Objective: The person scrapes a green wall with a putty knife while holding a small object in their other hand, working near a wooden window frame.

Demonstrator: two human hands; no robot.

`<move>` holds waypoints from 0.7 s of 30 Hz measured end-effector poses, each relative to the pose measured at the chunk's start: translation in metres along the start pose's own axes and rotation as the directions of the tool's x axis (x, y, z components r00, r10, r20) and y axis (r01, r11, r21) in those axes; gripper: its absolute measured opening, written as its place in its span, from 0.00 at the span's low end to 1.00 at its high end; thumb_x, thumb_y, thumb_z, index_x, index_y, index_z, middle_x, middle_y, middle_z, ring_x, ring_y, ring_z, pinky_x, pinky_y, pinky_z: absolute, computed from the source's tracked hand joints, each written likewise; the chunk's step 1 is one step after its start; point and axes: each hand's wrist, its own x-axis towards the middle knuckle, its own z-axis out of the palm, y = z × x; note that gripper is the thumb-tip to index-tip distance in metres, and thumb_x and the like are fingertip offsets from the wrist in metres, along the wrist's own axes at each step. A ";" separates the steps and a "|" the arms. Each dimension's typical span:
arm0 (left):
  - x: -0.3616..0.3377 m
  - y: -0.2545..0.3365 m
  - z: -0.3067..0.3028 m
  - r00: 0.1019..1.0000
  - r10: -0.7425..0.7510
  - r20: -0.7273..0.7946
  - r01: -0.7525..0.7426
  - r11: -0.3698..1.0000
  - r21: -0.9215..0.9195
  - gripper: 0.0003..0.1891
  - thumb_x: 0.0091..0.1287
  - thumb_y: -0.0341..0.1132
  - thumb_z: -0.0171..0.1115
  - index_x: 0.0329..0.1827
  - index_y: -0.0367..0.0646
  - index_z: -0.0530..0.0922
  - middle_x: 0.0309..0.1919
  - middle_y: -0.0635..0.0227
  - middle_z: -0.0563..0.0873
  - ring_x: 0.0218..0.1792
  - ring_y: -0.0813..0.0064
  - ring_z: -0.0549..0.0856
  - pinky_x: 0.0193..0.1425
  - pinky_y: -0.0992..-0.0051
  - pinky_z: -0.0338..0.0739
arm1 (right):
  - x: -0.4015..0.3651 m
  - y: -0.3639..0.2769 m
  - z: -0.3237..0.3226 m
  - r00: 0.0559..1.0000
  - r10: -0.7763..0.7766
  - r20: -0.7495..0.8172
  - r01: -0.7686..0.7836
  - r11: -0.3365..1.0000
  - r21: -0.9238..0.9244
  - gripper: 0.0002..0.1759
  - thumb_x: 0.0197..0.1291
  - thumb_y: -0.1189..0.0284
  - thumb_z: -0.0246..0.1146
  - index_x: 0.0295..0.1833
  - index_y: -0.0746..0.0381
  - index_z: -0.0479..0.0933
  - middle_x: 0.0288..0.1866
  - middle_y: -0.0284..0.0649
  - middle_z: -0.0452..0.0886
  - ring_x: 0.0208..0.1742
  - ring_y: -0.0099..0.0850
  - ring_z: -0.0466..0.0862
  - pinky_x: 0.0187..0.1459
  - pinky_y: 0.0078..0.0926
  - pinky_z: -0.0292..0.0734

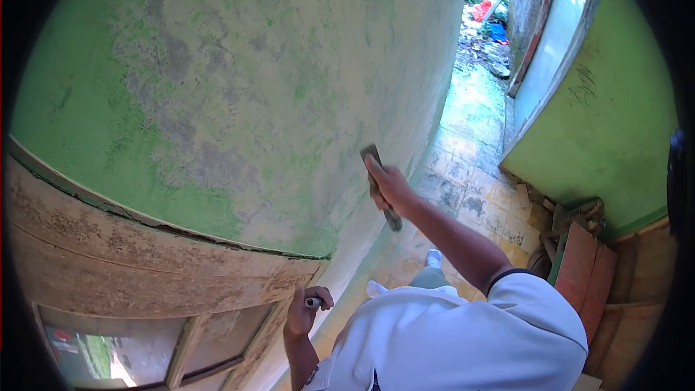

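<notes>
Green paint covers the wall that fills most of my view, worn to grey and pale patches with mossy stains. Far left and low, a cracked brown ledge runs under it, with 1 window below that.

Near the bottom, my left hand is clenched around a small grey rod. Only its round end shows, so I cannot tell what it is. I keep that hand low and close to the wall, which I judge parks it out of the working arm's way.

To the right, my right hand is raised at arm's length, fingers wrapped tight around 1 scraper. It is a dark, narrow tool: the flat blade sticks out above my fist, the handle end below my wrist. It sits against or just beside the wall at the right edge of the worn patch, and the blade looks laid along the surface so that its edge can meet the paint, I think.

Further right, a stained tiled floor runs away down a narrow passage. Boards lean at the foot of another green wall.
</notes>
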 end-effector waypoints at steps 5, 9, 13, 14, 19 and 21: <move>0.040 -0.028 0.028 0.989 -0.101 -0.110 0.109 0.992 0.062 0.24 0.71 0.50 0.40 0.35 0.37 0.77 0.22 0.70 0.74 0.24 0.80 0.70 0.31 0.79 0.64 | -0.057 0.082 -0.029 0.944 0.321 0.070 -0.307 0.938 -0.160 0.29 0.61 0.44 0.53 0.24 0.60 0.69 0.14 0.35 0.69 0.12 0.23 0.70 0.15 0.23 0.65; 0.089 -0.044 0.089 0.944 -0.262 -0.202 0.281 0.957 0.075 0.17 0.67 0.44 0.54 0.52 0.42 0.70 0.21 0.74 0.75 0.19 0.85 0.69 0.23 0.84 0.63 | -0.091 0.091 -0.069 0.889 0.300 0.345 -0.268 0.953 -0.140 0.16 0.62 0.58 0.59 0.34 0.61 0.70 0.23 0.33 0.72 0.19 0.20 0.72 0.21 0.19 0.68; 0.143 -0.094 0.117 0.952 -0.259 -0.161 0.272 0.960 0.066 0.21 0.68 0.49 0.52 0.53 0.41 0.74 0.23 0.73 0.76 0.20 0.84 0.73 0.26 0.82 0.68 | -0.111 0.075 -0.125 0.795 0.379 0.473 -0.235 0.912 -0.336 0.09 0.60 0.66 0.60 0.38 0.59 0.71 0.25 0.30 0.73 0.22 0.18 0.72 0.23 0.17 0.67; 0.154 -0.106 0.123 0.951 -0.263 -0.162 0.269 0.963 0.017 0.21 0.68 0.49 0.52 0.50 0.39 0.76 0.22 0.73 0.76 0.20 0.84 0.73 0.26 0.82 0.68 | -0.116 0.068 -0.139 0.784 0.392 0.481 -0.199 0.893 -0.404 0.09 0.59 0.67 0.61 0.39 0.59 0.71 0.25 0.30 0.73 0.24 0.17 0.72 0.26 0.17 0.68; 0.180 -0.137 0.162 0.933 -0.280 -0.227 0.221 0.941 -0.255 0.17 0.66 0.46 0.57 0.39 0.38 0.80 0.17 0.74 0.75 0.17 0.83 0.73 0.21 0.82 0.68 | -0.126 0.070 -0.214 0.813 0.302 0.497 -0.174 0.942 -0.287 0.24 0.55 0.74 0.62 0.58 0.61 0.68 0.40 0.35 0.73 0.35 0.21 0.76 0.34 0.19 0.73; 0.182 -0.150 0.174 0.914 -0.299 -0.275 0.209 0.926 -0.313 0.16 0.65 0.45 0.58 0.38 0.39 0.79 0.18 0.74 0.76 0.17 0.82 0.74 0.20 0.81 0.68 | -0.130 0.062 -0.238 0.816 0.310 0.487 -0.183 0.939 -0.292 0.26 0.55 0.76 0.62 0.61 0.60 0.67 0.44 0.36 0.73 0.38 0.23 0.78 0.36 0.20 0.75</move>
